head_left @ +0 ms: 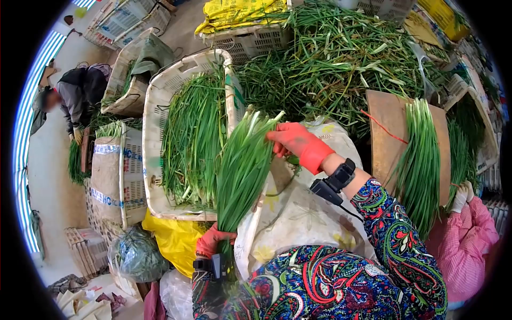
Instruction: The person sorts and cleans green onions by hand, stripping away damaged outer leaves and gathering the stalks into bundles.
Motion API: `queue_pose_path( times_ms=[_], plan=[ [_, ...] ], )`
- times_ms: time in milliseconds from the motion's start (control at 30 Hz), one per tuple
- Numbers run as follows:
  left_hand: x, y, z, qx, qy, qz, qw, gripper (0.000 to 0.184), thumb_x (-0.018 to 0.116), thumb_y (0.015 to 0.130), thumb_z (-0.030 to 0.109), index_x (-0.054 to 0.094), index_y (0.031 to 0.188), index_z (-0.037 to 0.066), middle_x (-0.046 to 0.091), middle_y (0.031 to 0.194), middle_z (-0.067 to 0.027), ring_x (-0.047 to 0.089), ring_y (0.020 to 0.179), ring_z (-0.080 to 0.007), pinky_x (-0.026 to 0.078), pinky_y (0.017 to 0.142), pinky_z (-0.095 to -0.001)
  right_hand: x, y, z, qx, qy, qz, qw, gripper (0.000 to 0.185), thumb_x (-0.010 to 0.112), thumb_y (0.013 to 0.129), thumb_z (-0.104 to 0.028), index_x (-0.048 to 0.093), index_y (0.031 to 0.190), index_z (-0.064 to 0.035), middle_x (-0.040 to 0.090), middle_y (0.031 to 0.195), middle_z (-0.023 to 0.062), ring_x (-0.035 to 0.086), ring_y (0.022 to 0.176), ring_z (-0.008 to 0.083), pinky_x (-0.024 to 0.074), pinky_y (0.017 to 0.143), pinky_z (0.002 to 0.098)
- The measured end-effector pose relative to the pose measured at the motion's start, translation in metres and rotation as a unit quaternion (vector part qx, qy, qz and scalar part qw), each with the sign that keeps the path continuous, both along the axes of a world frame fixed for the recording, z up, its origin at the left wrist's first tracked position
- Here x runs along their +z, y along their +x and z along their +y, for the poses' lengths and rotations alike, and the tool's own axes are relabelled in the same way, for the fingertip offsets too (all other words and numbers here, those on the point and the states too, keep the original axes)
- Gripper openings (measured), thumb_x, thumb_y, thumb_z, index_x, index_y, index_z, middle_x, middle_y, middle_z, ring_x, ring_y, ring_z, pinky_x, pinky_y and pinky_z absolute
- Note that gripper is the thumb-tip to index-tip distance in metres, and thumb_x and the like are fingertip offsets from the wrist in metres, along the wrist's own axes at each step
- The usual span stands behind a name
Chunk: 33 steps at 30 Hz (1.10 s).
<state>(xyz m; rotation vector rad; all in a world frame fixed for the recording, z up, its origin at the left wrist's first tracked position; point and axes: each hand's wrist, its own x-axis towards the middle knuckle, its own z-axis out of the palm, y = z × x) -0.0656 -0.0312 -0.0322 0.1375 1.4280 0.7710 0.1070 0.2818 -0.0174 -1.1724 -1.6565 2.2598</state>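
A bundle of long green stalks (242, 165) slants across my lap beside the crate, its pale ends up. My left hand (214, 239), in a red glove, is wrapped round the leafy lower end. Near the pale ends, my right hand (301, 145), also red-gloved, has its fingers closed at the bundle's edge. A white crate (151, 176) left of the bundle holds more green stalks (194, 133). To the right, another bunch (418, 154) lies over a brown board (381, 144) with a red tie (383, 127) beside it.
A large heap of loose stalks (341, 58) lies ahead. A co-worker in pink sleeves (464, 240) with white gloves is at the right; another person (82, 93) bends at the far left. Yellow bags (173, 242) and a stuffed plastic bag (137, 255) sit at lower left.
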Motion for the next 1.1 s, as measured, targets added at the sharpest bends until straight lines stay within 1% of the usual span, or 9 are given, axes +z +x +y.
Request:
queue_pose_path(
  times_ms=[133,200,333,500,600,667,900,1000,1100],
  plan=[
    [-0.010,-0.005,-0.007,-0.002,0.007,-0.016,1.000,0.020,0.067,0.065,0.003,0.057,0.083,0.002,0.055,0.066,-0.0053,0.053,0.058,-0.0155,0.043,0.059,-0.0263,0.001,0.001,0.013,0.091,0.308,-0.052,0.946,0.016,0.053,0.083,-0.022,0.061,0.084,-0.0073,0.059,0.065,0.0061,0.058,0.056,0.0164,0.0465,0.054,0.0296],
    [-0.013,-0.007,-0.007,-0.016,0.019,-0.024,0.999,0.017,0.065,0.067,0.003,0.056,0.082,0.002,0.054,0.066,-0.0053,0.053,0.057,-0.0152,0.042,0.059,-0.0261,-0.001,0.003,0.025,0.119,0.602,-0.089,0.784,0.012,0.050,0.082,-0.019,0.059,0.084,-0.0113,0.060,0.070,0.0085,0.058,0.059,0.0255,0.0476,0.056,0.0325],
    [-0.025,-0.014,-0.019,-0.199,0.213,0.150,0.945,0.008,0.059,0.071,0.002,0.054,0.077,0.003,0.053,0.064,-0.0055,0.050,0.055,-0.0144,0.042,0.057,-0.0257,0.022,0.012,0.071,0.122,0.702,-0.120,0.691,0.011,0.050,0.083,-0.021,0.058,0.087,-0.0140,0.061,0.077,0.0096,0.058,0.066,0.0299,0.0475,0.059,0.0364],
    [-0.027,-0.012,-0.019,-0.075,0.136,-0.013,0.988,0.006,0.055,0.074,0.002,0.053,0.069,0.003,0.051,0.062,-0.0045,0.048,0.052,-0.0125,0.040,0.055,-0.0245,0.052,0.055,0.168,-0.147,0.631,-0.232,0.726,0.030,0.055,0.083,-0.021,0.055,0.112,-0.0179,0.063,0.089,0.0119,0.060,0.080,0.0291,0.0485,0.070,0.0363],
    [-0.056,-0.018,-0.039,-0.063,0.136,0.001,0.989,0.007,0.054,0.075,0.003,0.053,0.069,0.003,0.051,0.061,-0.0042,0.048,0.051,-0.0121,0.039,0.054,-0.0242,0.031,0.058,0.156,-0.182,0.793,-0.103,0.572,0.040,0.058,0.081,-0.023,0.051,0.120,-0.0182,0.062,0.096,0.0093,0.059,0.088,0.0280,0.0471,0.077,0.0348],
    [-0.061,-0.018,-0.041,-0.064,0.125,-0.001,0.990,0.006,0.054,0.075,0.004,0.053,0.070,0.002,0.052,0.061,-0.0044,0.048,0.051,-0.0122,0.039,0.053,-0.0243,0.052,0.047,0.076,0.041,0.548,-0.092,0.830,0.040,0.061,0.078,-0.034,0.054,0.113,-0.0183,0.062,0.099,0.0088,0.061,0.087,0.0262,0.0472,0.077,0.0353],
    [-0.015,-0.003,-0.013,-0.031,0.066,-0.018,0.997,0.007,0.060,0.071,0.005,0.056,0.073,0.000,0.054,0.062,-0.0057,0.050,0.051,-0.0144,0.040,0.052,-0.0263,0.003,-0.027,-0.026,0.336,0.469,-0.215,0.788,0.036,0.052,0.079,-0.044,0.060,0.093,-0.0111,0.064,0.085,0.0091,0.061,0.075,0.0292,0.0490,0.063,0.0392],
    [-0.014,-0.004,-0.015,-0.035,0.084,0.013,0.996,0.008,0.061,0.070,0.005,0.056,0.074,0.000,0.054,0.062,-0.0065,0.051,0.051,-0.0155,0.040,0.052,-0.0273,-0.023,-0.034,-0.046,0.407,0.509,-0.092,0.753,0.029,0.048,0.083,-0.036,0.060,0.088,-0.0106,0.064,0.077,0.0084,0.061,0.070,0.0305,0.0487,0.058,0.0395],
    [-0.003,0.000,-0.012,-0.084,0.125,0.080,0.985,0.011,0.063,0.070,0.005,0.057,0.077,0.001,0.055,0.062,-0.0072,0.052,0.052,-0.0167,0.042,0.052,-0.0277,0.026,-0.002,-0.066,0.411,0.380,0.065,0.826,0.028,0.050,0.082,-0.037,0.061,0.080,-0.0118,0.063,0.076,0.0085,0.060,0.066,0.0298,0.0487,0.062,0.0373]
  ],
)
